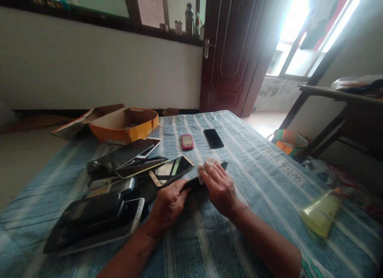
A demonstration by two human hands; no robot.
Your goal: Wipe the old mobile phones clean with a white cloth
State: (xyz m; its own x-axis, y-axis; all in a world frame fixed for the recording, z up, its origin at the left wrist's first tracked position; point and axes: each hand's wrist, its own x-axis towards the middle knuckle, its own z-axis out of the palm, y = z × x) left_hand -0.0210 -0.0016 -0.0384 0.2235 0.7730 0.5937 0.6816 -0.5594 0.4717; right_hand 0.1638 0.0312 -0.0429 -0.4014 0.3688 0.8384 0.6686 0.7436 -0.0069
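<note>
My left hand (171, 202) grips the near left end of a dark phone (194, 183), its thumb and fingers closed on the edge. A crumpled white cloth (211, 161) lies under the fingers of my right hand (216, 186), which presses it on the phone's upper face. Just left of them a gold-framed phone (172, 171) lies face up. Farther back are a small pink phone (187, 141) and a black phone (213, 138), apart from each other. A pile of phones and dark devices (92, 210) lies left of my left hand.
An open orange cardboard box (124, 130) stands at the back left of the striped cloth-covered surface (257, 178). A yellow translucent container (320, 213) is at the right. Beyond are a dark red door (230, 50) and a shelf (344, 94).
</note>
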